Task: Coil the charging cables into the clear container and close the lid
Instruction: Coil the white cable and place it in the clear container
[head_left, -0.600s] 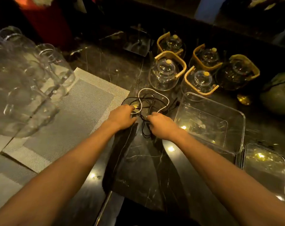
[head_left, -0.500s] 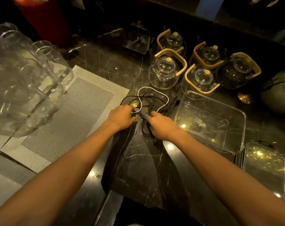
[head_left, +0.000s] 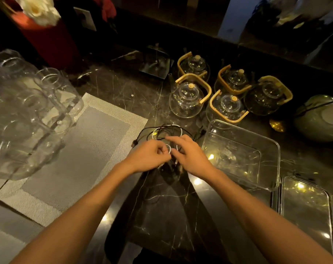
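On the dark counter, left hand and right hand pinch tangled black-and-white cables.

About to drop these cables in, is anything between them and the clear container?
Nothing visible. The cables sit just left of the open clear container on bare counter; its lid lies off to the right.

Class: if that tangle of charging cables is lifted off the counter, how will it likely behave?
The charging cables look thin and loop loosely, so they will probably flop and dangle. Black and white strands cross, so likely lifting together. Probably light: the left hand pinches them by the fingertips.
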A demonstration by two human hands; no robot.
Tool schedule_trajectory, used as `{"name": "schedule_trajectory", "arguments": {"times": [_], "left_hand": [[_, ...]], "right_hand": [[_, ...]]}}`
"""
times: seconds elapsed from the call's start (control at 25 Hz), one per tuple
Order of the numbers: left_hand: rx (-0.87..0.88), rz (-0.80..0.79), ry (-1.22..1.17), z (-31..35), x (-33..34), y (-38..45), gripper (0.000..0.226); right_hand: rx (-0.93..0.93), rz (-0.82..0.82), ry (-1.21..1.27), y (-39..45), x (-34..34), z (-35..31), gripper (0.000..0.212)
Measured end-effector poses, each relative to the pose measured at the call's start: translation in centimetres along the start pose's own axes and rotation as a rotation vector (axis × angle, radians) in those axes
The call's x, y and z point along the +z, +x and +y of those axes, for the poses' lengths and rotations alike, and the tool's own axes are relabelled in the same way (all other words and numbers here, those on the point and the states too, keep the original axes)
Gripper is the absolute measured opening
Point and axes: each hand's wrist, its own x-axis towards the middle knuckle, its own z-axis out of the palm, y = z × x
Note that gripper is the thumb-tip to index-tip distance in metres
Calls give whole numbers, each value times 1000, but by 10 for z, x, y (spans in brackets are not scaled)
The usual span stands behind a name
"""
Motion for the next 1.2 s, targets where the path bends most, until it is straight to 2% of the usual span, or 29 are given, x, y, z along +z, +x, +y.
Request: {"name": "schedule_trajectory", "arguments": {"times": [0.12, 0.2, 0.32, 0.4, 0.56, 0.68, 0.76, 0.88, 0.96, 1.04, 1.2], "left_hand": [[94, -21, -302, 30, -8, -6, 16], [139, 27, -476, 52, -17, -7, 23], [178, 173, -666, 77, -34, -5, 18], [182, 225, -784, 91, -42, -4, 19], [246, 183, -1007, 127, -39, -2, 12], [292, 73, -1261, 157, -32, 3, 17], [302, -4, -1304, 174, -25, 6, 19], [271, 31, -1187, 189, -3, 12, 13], [186, 2, -1239, 195, 12, 17, 20], [108, -111, -1347, 199, 28, 18, 27], [51, -220, -1241, 199, 57, 20, 43]], "right_hand": [[-54, -34, 66, -10, -13, -10, 16], [4, 17, 211, -18, -22, -16, 19], [127, 110, 584, -30, -41, -23, 26], [141, 159, 717, -37, -56, -27, 33], [86, 155, 917, -41, -83, -37, 36], [42, 107, 926, -47, -101, -42, 34], [38, 61, 944, -57, -105, -43, 34], [105, 23, 1003, -78, -104, -37, 35], [172, 22, 1042, -93, -105, -28, 35], [236, 24, 1123, -110, -104, -19, 33], [318, 25, 1246, -139, -100, -3, 19]]}}
